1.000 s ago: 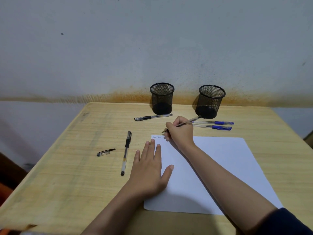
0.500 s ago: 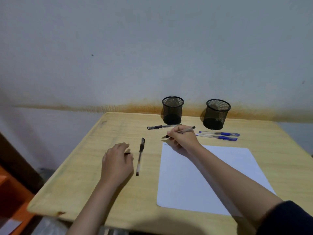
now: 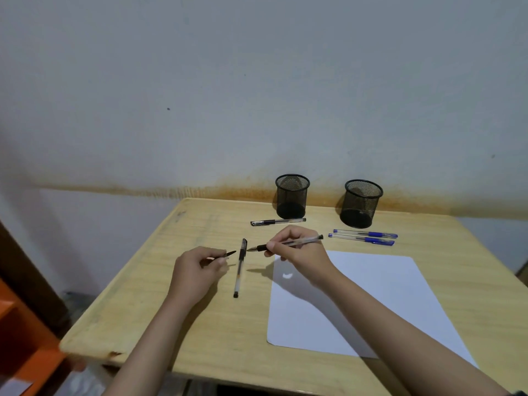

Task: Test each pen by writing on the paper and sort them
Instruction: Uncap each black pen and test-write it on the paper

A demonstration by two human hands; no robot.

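My right hand (image 3: 297, 250) grips an uncapped clear pen with black ink (image 3: 285, 243), held above the table with its tip pointing left. My left hand (image 3: 197, 267) pinches the pen's cap (image 3: 225, 255), whose clip points toward the tip. A capped black pen (image 3: 240, 267) lies on the table between the two hands. Another black pen (image 3: 277, 222) lies in front of the left mesh cup (image 3: 292, 195). Two blue pens (image 3: 363, 237) lie in front of the right mesh cup (image 3: 361, 202). The white paper (image 3: 357, 298) lies under my right forearm.
The wooden table (image 3: 171, 310) stands against a stained wall. Its left and front edges are close to my arms. An orange object (image 3: 25, 338) stands on the floor at the left.
My left hand left the paper, picked the cap up from the table's left part and brought it toward the pen. My right hand lifted the pen off the paper and moved it left.
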